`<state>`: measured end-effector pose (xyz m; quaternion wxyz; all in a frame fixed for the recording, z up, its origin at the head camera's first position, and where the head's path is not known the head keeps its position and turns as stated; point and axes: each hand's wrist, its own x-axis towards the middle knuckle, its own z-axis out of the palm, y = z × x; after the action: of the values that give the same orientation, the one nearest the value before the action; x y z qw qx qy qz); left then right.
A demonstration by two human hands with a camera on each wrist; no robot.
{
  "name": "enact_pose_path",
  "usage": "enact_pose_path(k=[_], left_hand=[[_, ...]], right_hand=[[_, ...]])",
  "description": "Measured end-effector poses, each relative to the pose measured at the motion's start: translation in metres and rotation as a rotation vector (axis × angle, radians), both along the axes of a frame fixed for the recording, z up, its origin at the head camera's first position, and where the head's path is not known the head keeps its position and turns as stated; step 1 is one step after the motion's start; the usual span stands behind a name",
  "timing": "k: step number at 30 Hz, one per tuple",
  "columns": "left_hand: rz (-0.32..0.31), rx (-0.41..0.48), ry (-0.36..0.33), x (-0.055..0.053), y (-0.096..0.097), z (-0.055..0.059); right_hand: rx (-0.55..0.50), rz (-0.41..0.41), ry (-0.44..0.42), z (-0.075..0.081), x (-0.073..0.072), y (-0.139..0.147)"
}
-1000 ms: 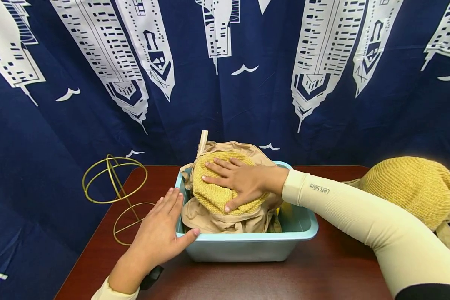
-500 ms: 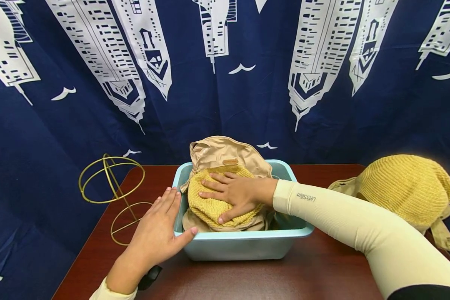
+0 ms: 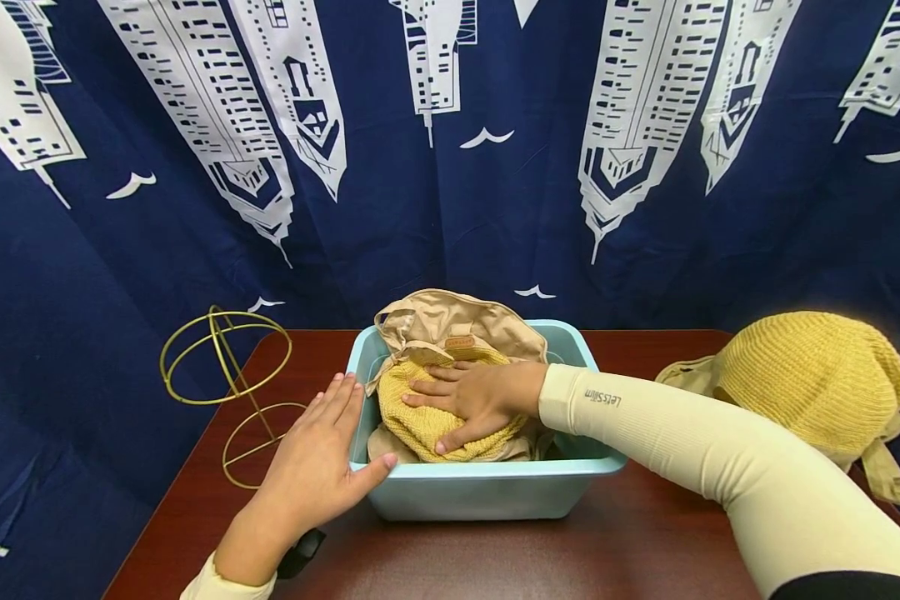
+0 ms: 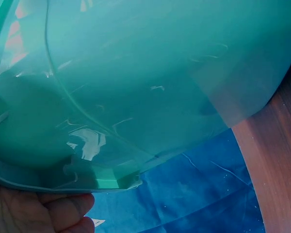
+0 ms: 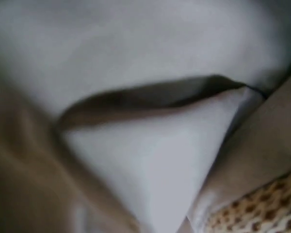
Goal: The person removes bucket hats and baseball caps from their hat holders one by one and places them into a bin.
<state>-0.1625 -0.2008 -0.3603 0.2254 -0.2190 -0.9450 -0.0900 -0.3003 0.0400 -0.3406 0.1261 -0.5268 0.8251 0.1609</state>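
Note:
A light blue plastic tub (image 3: 480, 493) stands on the dark red-brown table. Inside it lies a hat with a yellow woven crown (image 3: 412, 425) and beige cloth (image 3: 487, 321) bearing a small brown tag. My right hand (image 3: 480, 402) presses on the crown with fingers spread, down inside the tub. My left hand (image 3: 315, 467) rests against the tub's left front corner, fingers straight along the rim and thumb on the front edge. The left wrist view looks along the tub's translucent wall (image 4: 150, 87). Folds of beige cloth (image 5: 145, 160) fill the right wrist view.
A second yellow woven hat (image 3: 817, 383) with beige cloth hangs at the table's right side. To the left of the tub stands a gold wire stand (image 3: 258, 408) with two rings. A dark blue curtain (image 3: 525, 217) with white building prints hangs behind the table.
My right hand has pushed the woven crown lower into the tub. The beige cloth behind it rose, then sagged a little and folded forward. My left hand has stayed at the tub's corner.

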Motion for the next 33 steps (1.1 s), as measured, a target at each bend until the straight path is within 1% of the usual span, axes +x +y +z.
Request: enact_pose_path(k=[3, 5, 7, 9, 11, 14, 16, 18, 20, 22, 25, 27, 30, 33], left_hand=[[0.005, 0.001, -0.007, -0.001, -0.001, 0.000], [0.003, 0.003, -0.013, -0.001, 0.000, 0.000], [0.001, 0.004, -0.019, -0.002, 0.000, -0.001], [-0.002, 0.005, -0.022, -0.001, 0.000, -0.001], [-0.002, 0.006, -0.018, -0.001, 0.000, -0.002], [0.004, 0.004, -0.016, 0.000, -0.001, -0.001], [0.005, 0.001, -0.017, 0.000, -0.002, -0.001], [0.007, 0.000, -0.016, 0.000, -0.002, -0.001], [0.006, 0.002, -0.016, 0.000, -0.003, -0.001], [0.004, 0.003, -0.010, 0.000, -0.003, -0.002], [0.002, 0.003, -0.003, 0.000, -0.003, -0.002], [-0.002, 0.001, 0.004, 0.000, -0.002, -0.001], [-0.005, -0.002, 0.008, -0.001, -0.002, -0.001], [-0.005, -0.005, 0.012, -0.001, -0.002, -0.001]], right_hand=[[-0.014, 0.015, 0.047, 0.005, 0.000, -0.001], [-0.025, 0.012, 0.064, 0.014, 0.002, 0.000], [-0.057, 0.004, 0.063, 0.027, 0.004, 0.002], [-0.108, 0.002, 0.052, 0.044, 0.007, 0.007], [-0.190, 0.021, 0.055, 0.063, 0.007, 0.012], [-0.333, 0.075, 0.099, 0.089, 0.002, 0.019], [-0.393, 0.078, 0.143, 0.103, -0.004, 0.023], [-0.416, 0.054, 0.180, 0.110, -0.013, 0.024], [-0.401, -0.011, 0.196, 0.113, -0.022, 0.024], [-0.385, -0.065, 0.204, 0.110, -0.034, 0.022], [-0.382, -0.144, 0.178, 0.101, -0.051, 0.021], [-0.391, -0.168, 0.144, 0.095, -0.060, 0.022], [-0.426, -0.152, 0.080, 0.089, -0.066, 0.025], [-0.488, -0.082, 0.005, 0.087, -0.063, 0.029]])
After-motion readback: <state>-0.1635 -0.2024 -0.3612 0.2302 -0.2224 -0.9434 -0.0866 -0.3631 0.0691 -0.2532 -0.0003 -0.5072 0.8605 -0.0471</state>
